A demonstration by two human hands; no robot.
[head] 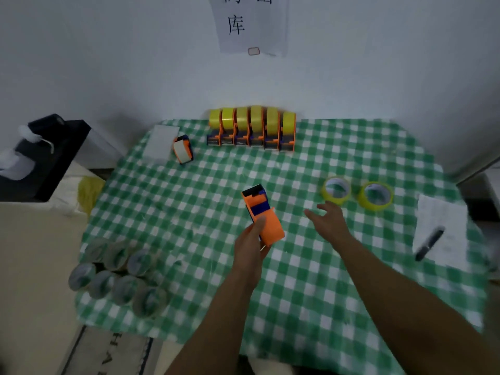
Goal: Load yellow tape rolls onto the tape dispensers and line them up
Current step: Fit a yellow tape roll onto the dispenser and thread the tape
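**Gripping an empty dispenser in the left hand, right hand open by the yellow rolls**

Left hand (253, 247) curls fingers and thumb round the near end of an orange and blue tape dispenser (261, 212), held over the middle of a table (297, 293) covered in green checked cloth. The right hand (328, 220) is open with fingers spread, holding nothing, just short of two yellow tape rolls (336, 189) lying flat side by side.

Six loaded dispensers (251, 128) stand in a tight row at the far edge against the wall. Setting a seventh down carelessly could knock that line crooked. Held by one end only, the dispenser may twist when a roll is pushed on. The reaching hand could also nudge the second roll away.

The held dispenser has an orange body, a blue middle and a dark front end, with no tape on it. The rolls are see-through yellow with wide hollow centres.
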